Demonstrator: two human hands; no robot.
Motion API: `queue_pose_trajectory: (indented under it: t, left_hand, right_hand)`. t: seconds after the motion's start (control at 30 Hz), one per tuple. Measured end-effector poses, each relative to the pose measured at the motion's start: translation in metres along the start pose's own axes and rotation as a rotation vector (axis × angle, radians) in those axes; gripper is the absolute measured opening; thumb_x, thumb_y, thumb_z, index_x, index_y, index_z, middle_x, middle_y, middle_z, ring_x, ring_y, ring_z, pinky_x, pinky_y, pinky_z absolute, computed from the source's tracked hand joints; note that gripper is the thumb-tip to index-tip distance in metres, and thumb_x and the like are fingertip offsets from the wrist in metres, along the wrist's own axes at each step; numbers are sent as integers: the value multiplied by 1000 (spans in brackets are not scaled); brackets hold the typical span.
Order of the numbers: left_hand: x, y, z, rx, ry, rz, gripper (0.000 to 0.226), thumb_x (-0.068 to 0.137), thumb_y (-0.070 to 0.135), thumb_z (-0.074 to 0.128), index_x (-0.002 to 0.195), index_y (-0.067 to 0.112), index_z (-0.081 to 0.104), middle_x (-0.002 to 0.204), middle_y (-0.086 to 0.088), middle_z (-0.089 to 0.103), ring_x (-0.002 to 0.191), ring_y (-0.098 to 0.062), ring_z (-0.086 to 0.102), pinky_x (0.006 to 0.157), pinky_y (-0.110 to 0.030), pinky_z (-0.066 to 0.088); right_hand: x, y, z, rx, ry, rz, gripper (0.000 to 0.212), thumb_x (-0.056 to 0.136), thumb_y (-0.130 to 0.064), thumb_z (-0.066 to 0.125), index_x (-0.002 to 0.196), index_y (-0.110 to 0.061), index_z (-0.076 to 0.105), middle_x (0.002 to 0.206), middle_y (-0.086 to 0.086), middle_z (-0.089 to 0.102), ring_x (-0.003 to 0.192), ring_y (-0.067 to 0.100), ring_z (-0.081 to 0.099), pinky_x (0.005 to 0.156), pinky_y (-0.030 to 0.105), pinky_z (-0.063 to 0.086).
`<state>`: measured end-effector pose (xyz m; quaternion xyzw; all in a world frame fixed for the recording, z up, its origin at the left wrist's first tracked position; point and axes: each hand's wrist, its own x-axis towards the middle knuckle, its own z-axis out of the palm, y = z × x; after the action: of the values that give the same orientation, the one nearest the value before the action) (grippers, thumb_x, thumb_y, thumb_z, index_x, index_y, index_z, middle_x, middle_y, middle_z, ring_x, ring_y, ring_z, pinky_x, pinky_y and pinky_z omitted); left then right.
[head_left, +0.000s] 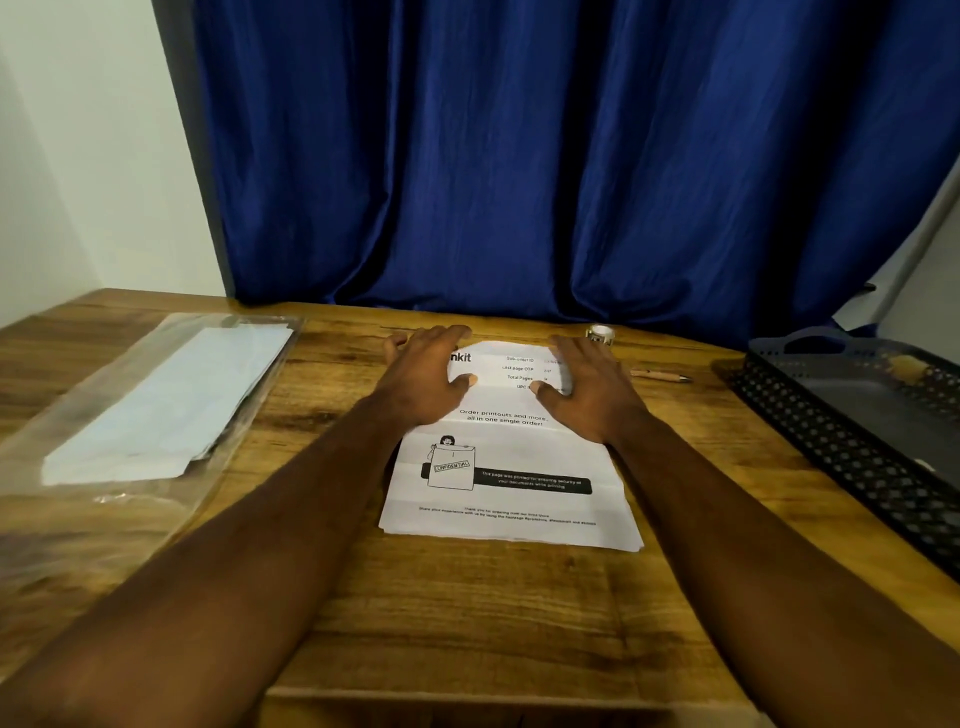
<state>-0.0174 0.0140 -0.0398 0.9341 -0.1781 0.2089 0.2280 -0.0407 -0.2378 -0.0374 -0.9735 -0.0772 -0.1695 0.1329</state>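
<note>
A thin stack of white printed sheets (511, 467) lies flat in the middle of the wooden table (467, 613), with crease lines across it. My left hand (428, 376) rests palm down on the stack's far left corner, fingers spread and straight. My right hand (589, 387) lies palm down on the far right part of the same sheets, fingers straight. Neither hand grips the paper.
A clear plastic sleeve with white papers inside (156, 405) lies at the left. A black perforated tray (852, 415) stands at the right edge. A small tape roll (601, 333) and a pen (660, 375) lie behind my right hand. A blue curtain (545, 156) hangs behind the table.
</note>
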Motion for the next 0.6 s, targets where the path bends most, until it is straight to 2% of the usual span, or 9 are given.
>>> queue_pose_trajectory:
  t: [0.1, 0.17, 0.3, 0.4, 0.5, 0.6]
  left_hand:
    - [3, -1, 0, -20, -4, 31, 48, 87, 33, 68, 134, 27, 61, 123, 8, 56, 127, -16, 46, 106, -43, 23]
    - [4, -2, 0, 3, 12, 69, 42, 83, 32, 67, 125, 25, 66, 119, 8, 55, 123, -16, 47, 104, -44, 26]
    - [6, 1, -3, 48, 85, 119, 35, 82, 25, 75, 115, 23, 67, 121, 6, 59, 122, -18, 49, 97, -39, 24]
    - [6, 6, -7, 97, 105, 116, 28, 84, 28, 79, 110, 26, 68, 112, 9, 67, 111, -18, 57, 98, -41, 30]
    - [5, 9, -9, 109, 110, 112, 28, 85, 33, 81, 110, 27, 70, 100, 6, 75, 92, -20, 64, 92, -39, 46]
    - [5, 10, -10, 108, 74, 105, 34, 83, 43, 81, 112, 28, 71, 100, 4, 75, 89, -21, 65, 81, -36, 54]
  right_hand:
    - [-3, -4, -3, -27, 31, -43, 76, 95, -56, 63, 159, -27, 34, 160, 0, 38, 148, 27, 32, 115, 53, 29]
    - [-4, -7, -6, -53, 71, -94, 73, 92, -54, 67, 155, -27, 40, 158, -1, 41, 145, 24, 34, 113, 52, 27]
    - [-6, -15, -17, -97, 237, -184, 49, 86, -39, 77, 130, -26, 60, 134, -5, 58, 128, 20, 47, 106, 45, 24]
    - [-8, -20, -19, -133, 345, -205, 26, 87, -27, 77, 110, -28, 67, 113, -8, 67, 111, 18, 57, 99, 43, 24]
    - [-7, -20, -16, -165, 312, -143, 16, 87, -19, 73, 97, -30, 67, 85, -7, 71, 90, 21, 64, 96, 42, 24]
    - [-8, -16, -13, -202, 234, -78, 18, 92, -19, 66, 104, -32, 70, 81, -4, 71, 88, 24, 63, 100, 45, 26]
